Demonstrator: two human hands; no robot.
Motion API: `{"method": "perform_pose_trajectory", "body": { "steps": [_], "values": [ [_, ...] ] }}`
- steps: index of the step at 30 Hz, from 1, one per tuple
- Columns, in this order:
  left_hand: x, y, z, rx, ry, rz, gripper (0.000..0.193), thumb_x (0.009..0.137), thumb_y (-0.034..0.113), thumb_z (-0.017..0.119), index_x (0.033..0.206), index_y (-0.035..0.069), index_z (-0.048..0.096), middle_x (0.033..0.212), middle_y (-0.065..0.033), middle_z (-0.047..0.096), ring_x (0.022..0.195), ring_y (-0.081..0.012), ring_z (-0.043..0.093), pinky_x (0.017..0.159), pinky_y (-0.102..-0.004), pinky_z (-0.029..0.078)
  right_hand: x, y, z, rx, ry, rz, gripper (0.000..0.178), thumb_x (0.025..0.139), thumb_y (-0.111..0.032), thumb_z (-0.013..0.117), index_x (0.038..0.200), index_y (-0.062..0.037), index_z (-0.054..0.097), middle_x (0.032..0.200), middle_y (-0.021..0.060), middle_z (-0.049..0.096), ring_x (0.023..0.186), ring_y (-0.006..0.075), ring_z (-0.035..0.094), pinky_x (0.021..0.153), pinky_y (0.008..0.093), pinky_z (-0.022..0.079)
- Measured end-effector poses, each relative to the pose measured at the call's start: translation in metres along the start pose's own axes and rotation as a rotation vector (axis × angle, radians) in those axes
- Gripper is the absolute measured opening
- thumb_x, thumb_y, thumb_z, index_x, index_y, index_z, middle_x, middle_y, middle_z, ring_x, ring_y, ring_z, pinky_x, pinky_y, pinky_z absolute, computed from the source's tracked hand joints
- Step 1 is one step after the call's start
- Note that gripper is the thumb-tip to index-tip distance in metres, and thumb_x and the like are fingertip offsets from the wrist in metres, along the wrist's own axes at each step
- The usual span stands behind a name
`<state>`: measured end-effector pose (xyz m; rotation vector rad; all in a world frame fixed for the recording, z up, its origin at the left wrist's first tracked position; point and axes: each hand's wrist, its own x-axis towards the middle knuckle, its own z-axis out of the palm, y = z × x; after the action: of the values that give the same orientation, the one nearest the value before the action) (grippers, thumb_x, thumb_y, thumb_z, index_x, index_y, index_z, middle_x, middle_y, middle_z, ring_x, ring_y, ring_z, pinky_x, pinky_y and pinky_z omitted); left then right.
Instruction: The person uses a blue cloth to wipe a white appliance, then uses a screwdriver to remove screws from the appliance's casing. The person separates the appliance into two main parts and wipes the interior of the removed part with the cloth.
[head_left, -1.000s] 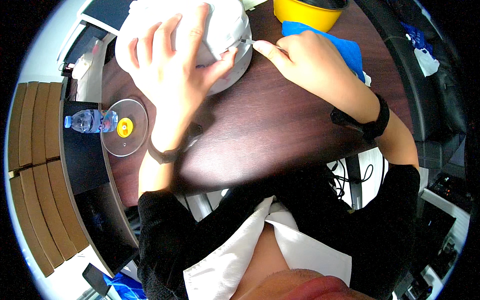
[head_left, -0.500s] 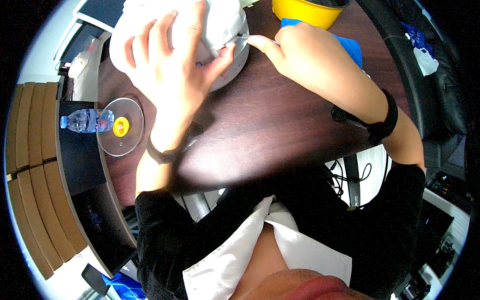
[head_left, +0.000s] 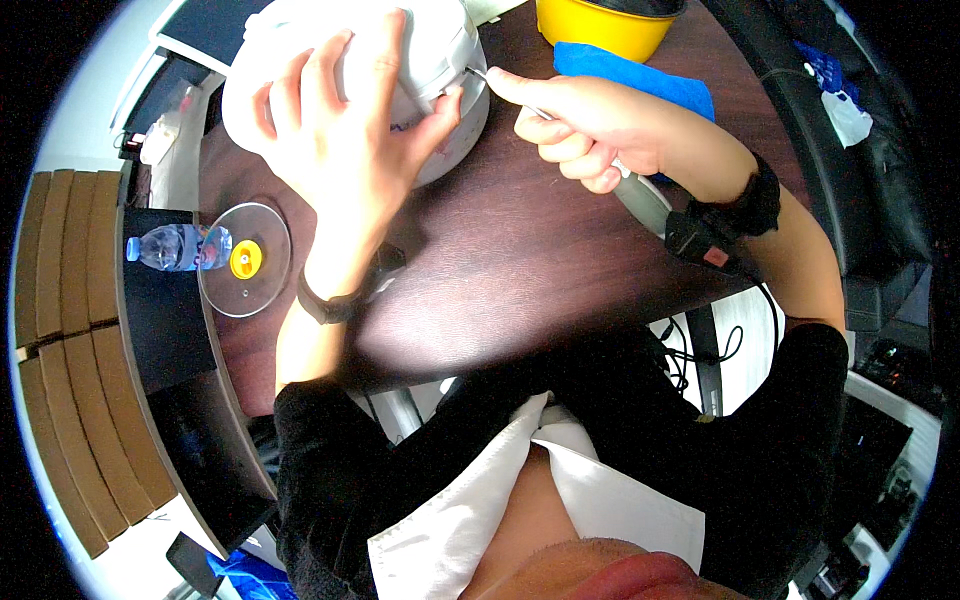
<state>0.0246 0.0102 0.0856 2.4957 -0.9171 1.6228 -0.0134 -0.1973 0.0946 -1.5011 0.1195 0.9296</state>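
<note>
A rounded white appliance (head_left: 432, 38), shaped like a rice cooker, stands on the dark wooden table at the top left of centre. My left hand (head_left: 345, 135) rests on its top with the fingers spread and the thumb at its right edge. In my closed right hand (head_left: 590, 125) is a thin metal tool with a pale grey handle (head_left: 642, 203). The handle sticks out below the little finger, toward my wrist. Its narrow metal end touches or nearly touches the appliance's right side, by a small dark gap. I cannot make out the exact kind of tool.
A folded blue cloth (head_left: 640, 80) lies beyond my right forearm, with a yellow pot (head_left: 600, 28) behind it. At the left, a clear glass lid (head_left: 270, 287) with a yellow knob overlaps a water bottle (head_left: 165, 248). Cables (head_left: 675, 365) hang below the table's near edge.
My right hand has rolled over, so its curled fingers and the tool's grey handle now show. The left hand stays in place on the appliance.
</note>
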Motion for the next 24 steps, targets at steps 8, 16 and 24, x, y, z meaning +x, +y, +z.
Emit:
{"method": "perform_pose_trajectory", "body": {
  "steps": [8,16,24],
  "values": [
    [0.000,-0.003,0.000,0.011,-0.006,0.021,0.068,0.063,0.061,0.077,0.122,0.028,0.065,0.108,0.0001,0.063,0.099,-0.0211,0.055,0.096,-0.0402,0.036,0.024,0.018,-0.001,-0.521,0.506,-0.330,0.070,0.097,-0.059,0.043,0.049,-0.0094,0.035,0.040,0.0020,0.032,0.034,0.0117,0.035,0.034,0.0320,0.026],
    [0.002,-0.001,-0.003,0.033,-0.017,0.016,0.068,0.064,0.061,0.077,0.122,0.028,0.065,0.108,-0.0005,0.063,0.100,-0.0209,0.055,0.097,-0.0409,0.036,0.020,0.023,-0.018,-1.177,0.927,-0.807,0.070,0.091,-0.057,0.051,0.057,0.0026,0.062,0.054,0.0254,0.055,0.053,0.0419,0.060,0.052,0.0479,0.049],
    [0.001,-0.003,0.000,-0.008,0.001,0.022,0.068,0.062,0.058,0.080,0.120,0.027,0.066,0.108,-0.0004,0.063,0.100,-0.0208,0.057,0.095,-0.0411,0.038,0.011,0.011,-0.009,-1.458,1.097,-0.872,0.057,0.090,-0.052,0.057,0.056,-0.0062,0.061,0.050,0.0147,0.053,0.047,0.0336,0.057,0.047,0.0420,0.045]
  ]
}}
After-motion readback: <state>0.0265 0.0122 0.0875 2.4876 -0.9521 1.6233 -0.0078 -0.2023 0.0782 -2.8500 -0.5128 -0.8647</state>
